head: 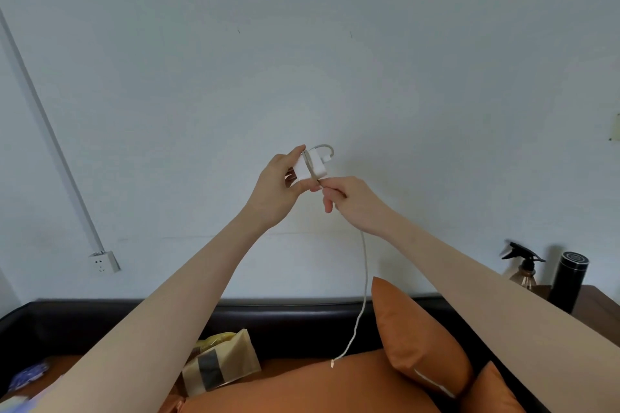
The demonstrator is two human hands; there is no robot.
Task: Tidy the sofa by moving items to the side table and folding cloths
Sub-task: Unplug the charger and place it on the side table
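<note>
Both arms are raised in front of the pale wall, hands meeting near frame centre. The left hand (280, 183) grips a white charger block (310, 164), thumb on its upper edge and fingers curled behind and under it. A white cable (364, 278) leaves the block's far right end in a small loop, crosses the block's face in one turn and runs into the right hand (349, 199), which pinches it between thumb and curled fingers just right of the block. The two hands touch or nearly touch at the fingertips; I cannot tell which. Below the right hand the cable hangs slack, curving down to the left, and its free end sits at or just above the orange seat cushion (302, 386); contact is unclear. The charger is thus held in the air, well above the sofa. The dark sofa back (285, 315) spans the lower frame. An orange pillow (416, 335) leans against it on the right, with a second one (489, 392) nearer. A beige pouch with a dark stripe (219, 362) lies left of centre on the seat, something yellow behind it. At far right a spray bottle (525, 265) and a black flask (569, 282) stand on a brown side table (600, 303). A wall socket (104, 261) sits at left.
</note>
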